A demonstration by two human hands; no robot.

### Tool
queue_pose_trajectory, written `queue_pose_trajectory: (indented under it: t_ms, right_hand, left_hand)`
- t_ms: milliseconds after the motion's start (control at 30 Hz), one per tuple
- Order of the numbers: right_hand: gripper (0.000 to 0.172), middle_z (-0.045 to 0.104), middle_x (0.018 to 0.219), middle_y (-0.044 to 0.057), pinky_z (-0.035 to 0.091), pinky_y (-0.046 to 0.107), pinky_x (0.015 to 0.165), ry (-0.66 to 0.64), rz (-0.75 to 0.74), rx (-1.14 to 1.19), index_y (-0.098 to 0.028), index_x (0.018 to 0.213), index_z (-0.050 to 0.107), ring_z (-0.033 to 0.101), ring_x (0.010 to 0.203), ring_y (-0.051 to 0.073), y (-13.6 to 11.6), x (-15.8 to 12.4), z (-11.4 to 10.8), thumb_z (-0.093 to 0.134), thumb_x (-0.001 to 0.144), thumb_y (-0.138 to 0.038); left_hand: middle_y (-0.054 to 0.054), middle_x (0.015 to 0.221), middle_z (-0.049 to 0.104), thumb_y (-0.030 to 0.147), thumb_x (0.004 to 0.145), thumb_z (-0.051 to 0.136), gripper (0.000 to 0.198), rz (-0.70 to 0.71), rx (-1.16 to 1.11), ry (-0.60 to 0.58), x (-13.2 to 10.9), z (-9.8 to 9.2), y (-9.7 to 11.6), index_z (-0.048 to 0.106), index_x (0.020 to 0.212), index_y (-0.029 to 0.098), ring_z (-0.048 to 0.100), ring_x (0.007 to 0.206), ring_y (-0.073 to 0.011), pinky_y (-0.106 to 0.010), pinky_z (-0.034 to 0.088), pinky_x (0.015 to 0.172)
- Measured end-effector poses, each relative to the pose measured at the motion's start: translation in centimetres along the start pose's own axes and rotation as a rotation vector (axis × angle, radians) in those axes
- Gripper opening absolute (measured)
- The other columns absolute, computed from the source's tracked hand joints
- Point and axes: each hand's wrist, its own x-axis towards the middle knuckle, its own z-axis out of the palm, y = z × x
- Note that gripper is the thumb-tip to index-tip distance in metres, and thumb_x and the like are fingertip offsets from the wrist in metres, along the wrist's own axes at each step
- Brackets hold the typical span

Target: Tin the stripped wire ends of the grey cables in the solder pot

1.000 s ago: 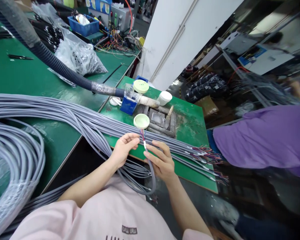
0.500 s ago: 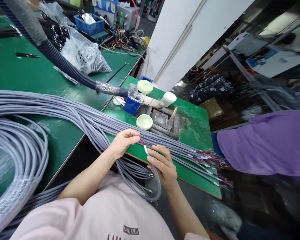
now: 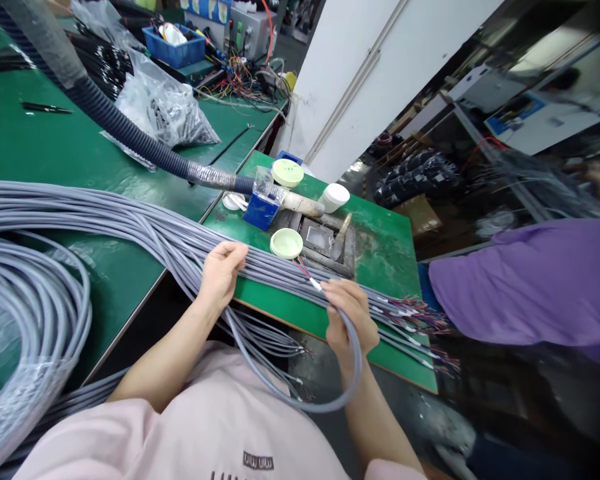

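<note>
Right hand (image 3: 351,310) pinches a cable (image 3: 325,406) right of the bowl (image 3: 286,255). Left hand (image 3: 221,275), left of it, is pressed together.

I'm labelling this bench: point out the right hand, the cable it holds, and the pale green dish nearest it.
Right hand (image 3: 358,309): head view, middle of the hand.
Cable (image 3: 325,407): head view, bottom of its gray loop.
Dish (image 3: 285,255): head view, front wall.

Smooth, faintly shiny plastic sheathes the grey cable (image 3: 325,407) in your right hand (image 3: 353,317); toward the far edge of your glossy green bench (image 3: 40,147) lies a crinkled, shiny plastic bag (image 3: 160,110), while your pink shirt (image 3: 200,427) shows soft, matt cloth.
</note>
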Motion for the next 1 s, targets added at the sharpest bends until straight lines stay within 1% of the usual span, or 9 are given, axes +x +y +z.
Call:
queue_pose_trajectory:
  t_ms: [100,200,367,533,667,733,800,900,1000]
  right_hand:
    - [0.021,0.074,0.097,0.005,0.053,0.049,0.085,0.053,0.017,-0.011,-0.025,0.105,0.065,0.067,0.093,0.024,0.0,1.3,0.2,0.055,0.088,-0.019]
    - [0.020,0.074,0.097,0.004,0.052,0.048,0.086,0.057,-0.003,0.003,-0.024,0.104,0.065,0.066,0.092,0.023,-0.3,2.1,0.8,0.056,0.088,-0.018]
    - [0.023,0.075,0.101,0.003,0.049,0.050,0.091,-0.033,-0.037,0.013,-0.027,0.108,0.065,0.065,0.096,0.023,-0.7,2.0,1.2,0.056,0.089,-0.018]
    - [0.023,0.075,0.101,0.001,0.047,0.051,0.094,-0.094,-0.067,-0.037,-0.030,0.108,0.064,0.065,0.098,0.022,-0.6,1.8,1.0,0.056,0.089,-0.021]
    - [0.021,0.075,0.097,0.001,0.045,0.052,0.095,-0.047,-0.033,-0.113,-0.030,0.105,0.064,0.064,0.097,0.023,-0.2,2.7,0.7,0.056,0.089,-0.020]
    - [0.020,0.074,0.095,0.002,0.046,0.050,0.094,-0.027,0.014,-0.146,-0.029,0.103,0.065,0.063,0.096,0.023,0.4,3.6,0.6,0.056,0.089,-0.019]
    - [0.018,0.073,0.093,0.004,0.048,0.047,0.091,-0.037,0.071,-0.174,-0.027,0.100,0.066,0.063,0.094,0.023,1.3,4.6,0.5,0.055,0.089,-0.020]
    - [0.016,0.071,0.091,0.006,0.049,0.042,0.085,-0.097,0.158,-0.213,-0.024,0.093,0.068,0.062,0.091,0.023,2.7,6.1,0.6,0.053,0.090,-0.025]
    - [0.019,0.070,0.091,0.006,0.047,0.041,0.086,-0.186,0.214,-0.220,-0.023,0.092,0.068,0.061,0.093,0.023,3.9,7.6,1.3,0.050,0.092,-0.030]
  left_hand:
    - [0.004,0.055,0.057,0.032,0.054,0.085,0.028,-0.093,0.085,-0.081,-0.8,0.4,-0.6,0.070,0.070,0.015,0.044,0.052,-0.0047,-0.019,0.034,0.053]
    - [0.003,0.061,0.061,0.033,0.054,0.085,0.034,-0.203,0.136,-0.133,-1.7,1.4,-1.4,0.074,0.080,0.014,0.043,0.053,-0.0042,-0.020,0.032,0.053]
    - [0.005,0.051,0.051,0.041,0.055,0.084,0.033,-0.319,0.073,-0.241,-1.8,2.9,-1.6,0.071,0.069,0.013,0.039,0.050,-0.0039,-0.019,0.029,0.050]
    - [0.005,0.052,0.051,0.035,0.052,0.085,0.030,-0.407,-0.062,-0.197,-1.6,3.5,-2.0,0.066,0.062,0.013,0.042,0.050,-0.0034,-0.018,0.030,0.050]
    - [0.003,0.055,0.056,0.037,0.057,0.082,0.029,-0.429,0.068,-0.241,-2.1,2.9,-2.7,0.071,0.069,0.014,0.046,0.052,-0.0052,-0.020,0.033,0.051]
    - [0.000,0.063,0.062,0.036,0.061,0.080,0.028,-0.319,0.239,-0.294,-2.5,2.3,-2.7,0.073,0.078,0.015,0.051,0.057,-0.0079,-0.022,0.038,0.055]
    - [-0.002,0.070,0.066,0.032,0.066,0.077,0.023,-0.088,0.441,-0.339,-2.6,1.6,-2.3,0.073,0.083,0.016,0.056,0.064,-0.0114,-0.025,0.043,0.061]
    - [-0.002,0.072,0.067,0.026,0.075,0.071,0.011,0.323,0.720,-0.355,-2.3,0.5,-1.3,0.073,0.083,0.019,0.058,0.072,-0.0154,-0.030,0.046,0.069]
    - [-0.003,0.075,0.069,0.024,0.082,0.064,0.008,0.601,0.921,-0.331,-1.5,-0.6,-0.8,0.071,0.085,0.020,0.059,0.074,-0.0168,-0.033,0.046,0.074]
